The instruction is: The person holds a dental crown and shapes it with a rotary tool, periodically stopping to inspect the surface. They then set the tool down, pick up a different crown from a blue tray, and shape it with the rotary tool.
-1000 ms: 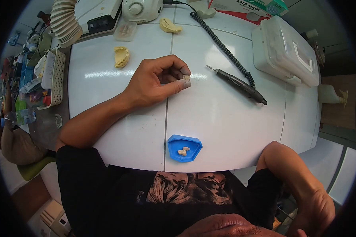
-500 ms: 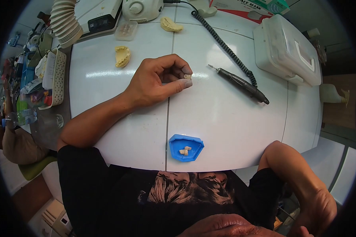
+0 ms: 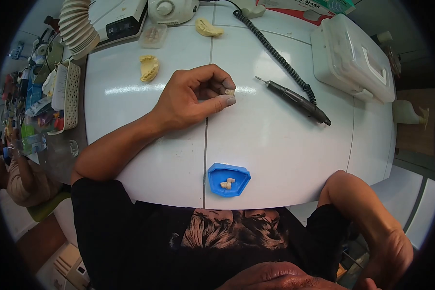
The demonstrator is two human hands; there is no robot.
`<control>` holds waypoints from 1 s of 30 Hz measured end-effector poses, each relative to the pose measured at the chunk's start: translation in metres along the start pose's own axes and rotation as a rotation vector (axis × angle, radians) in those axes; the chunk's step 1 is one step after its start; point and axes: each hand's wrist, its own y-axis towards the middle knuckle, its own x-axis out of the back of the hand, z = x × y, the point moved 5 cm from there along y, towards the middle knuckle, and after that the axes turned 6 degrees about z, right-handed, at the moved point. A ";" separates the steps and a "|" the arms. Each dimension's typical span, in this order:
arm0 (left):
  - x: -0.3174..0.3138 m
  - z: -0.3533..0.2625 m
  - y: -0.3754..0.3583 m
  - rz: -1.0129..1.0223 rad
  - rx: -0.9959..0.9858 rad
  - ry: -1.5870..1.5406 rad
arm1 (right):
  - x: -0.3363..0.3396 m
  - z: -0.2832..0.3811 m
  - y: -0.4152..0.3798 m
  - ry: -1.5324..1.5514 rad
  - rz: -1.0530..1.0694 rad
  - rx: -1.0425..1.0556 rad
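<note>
Between the thumb and fingertips of my left hand is a small cream dental crown, held above the white table. My right hand is raised near my face at the bottom edge; only a bit of it shows, and its fingers are mostly cut off. A blue tray lies close to the table's front edge with several small tooth-coloured pieces inside. To the right of my left hand rests a black dental handpiece with a thin bur at its tip.
Two yellow dental casts and a small clear box stand toward the back left. A coiled cord runs to the handpiece. A white case sits at the right, a flexible hose at the left. Another person sits far left.
My left hand keeps its pinch on the crown, almost still. The view has shifted slightly, and the person at far left has moved a little.
</note>
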 end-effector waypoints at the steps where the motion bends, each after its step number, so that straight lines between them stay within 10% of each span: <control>1: 0.000 0.000 0.001 0.003 -0.003 -0.007 | 0.000 0.001 0.001 -0.030 0.004 0.006; 30: -0.001 -0.001 0.000 0.005 -0.021 0.004 | 0.000 0.029 -0.007 -0.127 0.142 -0.055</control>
